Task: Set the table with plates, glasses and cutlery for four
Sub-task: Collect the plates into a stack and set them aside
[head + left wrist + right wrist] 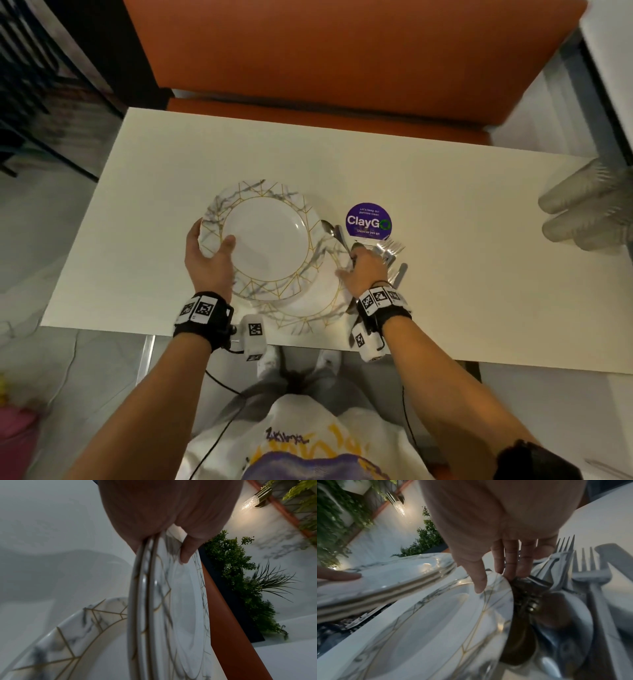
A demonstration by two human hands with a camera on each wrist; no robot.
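Note:
A stack of white plates (267, 240) with grey marbling and gold lines is tilted up off the table (479, 291). My left hand (210, 248) grips its left rim, thumb (187, 550) on top and fingers beneath. One more such plate (308, 310) lies flat under it, near the front edge. My right hand (352, 263) pinches that plate's right rim (496, 588), thumb on top, fingers down at the edge against the cutlery. Forks (390, 248), a spoon (327, 226) and a knife (401, 274) lie in a pile just right of the plates.
Stacked clear plastic cups (582, 209) lie on their side at the table's right end. A purple round sticker (368, 221) sits behind the cutlery. An orange bench (342, 51) runs along the far side. A wall with plants (240, 574) shows beyond.

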